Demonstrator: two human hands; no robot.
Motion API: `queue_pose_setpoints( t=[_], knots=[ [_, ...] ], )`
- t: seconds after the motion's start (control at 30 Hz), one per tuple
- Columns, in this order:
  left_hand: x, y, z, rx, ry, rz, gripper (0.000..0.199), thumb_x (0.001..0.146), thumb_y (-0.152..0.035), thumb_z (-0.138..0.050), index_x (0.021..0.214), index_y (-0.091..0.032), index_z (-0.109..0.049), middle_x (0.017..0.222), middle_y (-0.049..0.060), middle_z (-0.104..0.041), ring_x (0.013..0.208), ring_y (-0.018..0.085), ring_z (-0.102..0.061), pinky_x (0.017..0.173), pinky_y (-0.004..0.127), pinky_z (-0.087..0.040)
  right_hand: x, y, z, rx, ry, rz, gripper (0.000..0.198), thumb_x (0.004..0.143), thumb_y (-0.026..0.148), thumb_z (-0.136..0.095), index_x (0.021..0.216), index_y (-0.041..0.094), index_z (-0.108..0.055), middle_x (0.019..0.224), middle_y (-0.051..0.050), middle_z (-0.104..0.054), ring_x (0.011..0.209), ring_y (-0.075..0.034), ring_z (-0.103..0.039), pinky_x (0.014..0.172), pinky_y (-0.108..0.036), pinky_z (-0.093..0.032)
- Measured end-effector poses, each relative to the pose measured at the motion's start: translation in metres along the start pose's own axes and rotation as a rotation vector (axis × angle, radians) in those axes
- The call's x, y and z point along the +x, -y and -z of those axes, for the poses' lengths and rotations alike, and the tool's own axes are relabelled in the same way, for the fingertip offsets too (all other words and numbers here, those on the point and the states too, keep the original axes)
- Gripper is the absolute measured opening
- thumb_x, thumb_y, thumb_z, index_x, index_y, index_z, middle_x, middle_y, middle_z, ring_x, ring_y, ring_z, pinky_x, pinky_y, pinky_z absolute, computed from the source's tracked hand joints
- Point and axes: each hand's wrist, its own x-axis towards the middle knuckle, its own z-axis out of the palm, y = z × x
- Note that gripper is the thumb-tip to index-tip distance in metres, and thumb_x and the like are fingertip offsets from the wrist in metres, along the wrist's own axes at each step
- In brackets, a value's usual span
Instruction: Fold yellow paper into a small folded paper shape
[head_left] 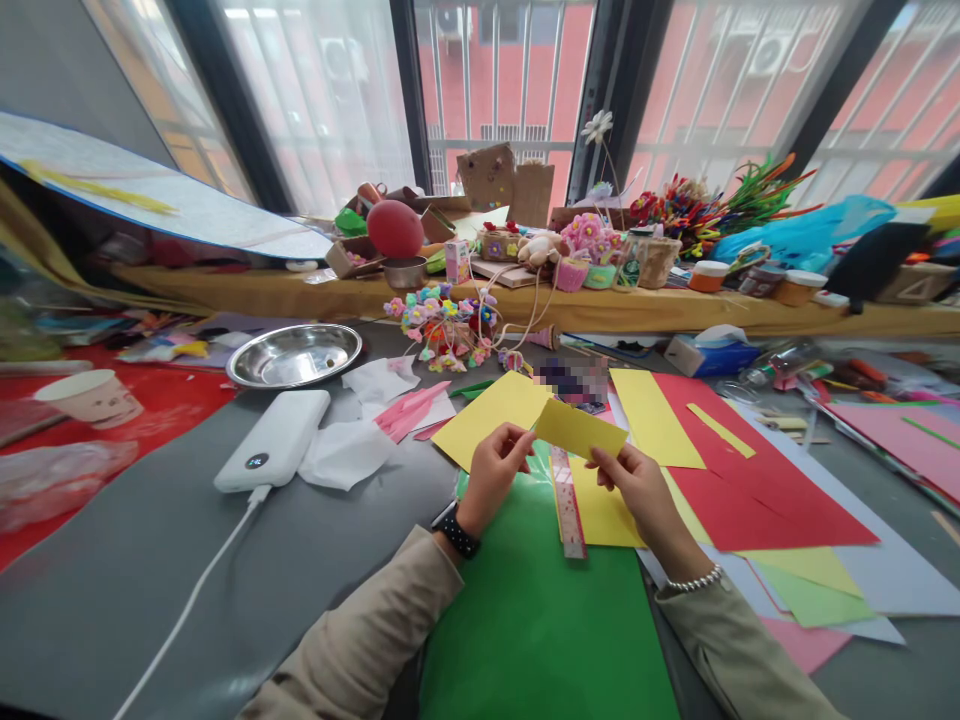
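Note:
Between my two hands a small rectangle of yellow paper (pixel 581 430) is held up above the table. My left hand (pixel 495 468) pinches its left end, and my right hand (pixel 631 480) pinches its lower right corner. Beneath it a pink-edged ruler (pixel 568 505) lies on a yellow sheet (pixel 604 510), partly over a large green sheet (pixel 547 620). Another yellow sheet (pixel 480 418) lies just beyond my left hand. To the right, a yellow strip (pixel 651 415) overlaps a red sheet (pixel 780 490).
At left are a white power bank (pixel 274 440) with a cable, a steel plate (pixel 295 383) and a paper cup (pixel 91 397). White tissue (pixel 349 455) lies beside the power bank. Bead-like craft flowers (pixel 442 325) stand at the back, before a cluttered ledge (pixel 330 295).

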Motion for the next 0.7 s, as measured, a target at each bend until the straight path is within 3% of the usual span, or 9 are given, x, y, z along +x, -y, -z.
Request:
queue_pose_setpoints(
  t=[0.13,0.2,0.3,0.4,0.5,0.6,0.7],
  knots=[
    [0.003,0.004,0.002,-0.037,-0.122,-0.014,0.019,0.075,-0.033,-0.048,0.07,-0.014,-0.048,0.061,-0.004,-0.048,0.044,0.004,-0.045,0.045,0.015,-0.037,0.001,-0.001,0.002,-0.02,-0.029,-0.003,0.031,0.067,0.045,-0.055,0.064,0.014,-0.054,0.055,-0.001,-0.057,0.045,-0.009,-0.045,0.045,-0.022,-0.036],
    [0.004,0.007,0.001,-0.069,-0.102,-0.003,0.021,0.076,-0.035,-0.046,0.08,-0.015,-0.048,0.069,-0.002,-0.049,0.046,0.004,-0.047,0.044,0.016,-0.037,-0.001,0.001,0.001,-0.048,0.004,0.015,0.031,0.067,0.045,-0.054,0.064,0.014,-0.054,0.056,-0.002,-0.057,0.046,-0.01,-0.046,0.046,-0.023,-0.036],
    [0.004,0.008,-0.002,-0.075,0.022,0.028,0.029,0.072,-0.036,-0.052,0.091,-0.016,-0.046,0.08,0.0,-0.05,0.049,0.006,-0.05,0.043,0.017,-0.037,-0.003,0.004,-0.002,-0.076,0.054,0.045,0.03,0.068,0.045,-0.054,0.067,0.015,-0.055,0.057,-0.002,-0.058,0.047,-0.011,-0.047,0.047,-0.023,-0.037],
    [0.002,0.005,-0.002,0.0,0.165,0.063,0.024,0.071,-0.037,-0.053,0.075,-0.013,-0.053,0.066,0.0,-0.053,0.048,0.007,-0.049,0.045,0.018,-0.037,-0.005,0.008,-0.003,-0.065,0.091,0.046,0.029,0.068,0.043,-0.054,0.069,0.015,-0.055,0.058,-0.001,-0.058,0.048,-0.011,-0.048,0.047,-0.023,-0.037],
    [0.0,-0.001,-0.001,0.047,0.171,0.065,0.028,0.072,-0.037,-0.051,0.06,-0.012,-0.055,0.054,-0.001,-0.053,0.046,0.007,-0.046,0.047,0.018,-0.036,-0.006,0.009,-0.005,-0.04,0.116,0.04,0.026,0.066,0.042,-0.057,0.068,0.016,-0.056,0.057,0.0,-0.057,0.048,-0.01,-0.049,0.048,-0.023,-0.038],
    [0.0,-0.004,0.0,0.038,0.153,0.074,0.028,0.071,-0.037,-0.052,0.059,-0.012,-0.057,0.055,0.0,-0.056,0.046,0.007,-0.045,0.047,0.018,-0.037,-0.007,0.008,-0.007,-0.048,0.132,0.039,0.025,0.063,0.041,-0.06,0.069,0.016,-0.056,0.057,0.0,-0.057,0.05,-0.012,-0.051,0.048,-0.023,-0.039],
    [0.0,-0.002,0.0,-0.006,0.229,0.096,0.027,0.07,-0.037,-0.053,0.062,-0.012,-0.06,0.059,0.002,-0.06,0.048,0.008,-0.048,0.049,0.019,-0.039,-0.008,0.007,-0.008,-0.099,0.128,0.03,0.025,0.063,0.04,-0.061,0.069,0.015,-0.058,0.058,-0.002,-0.06,0.052,-0.014,-0.053,0.049,-0.025,-0.041]
  ],
)
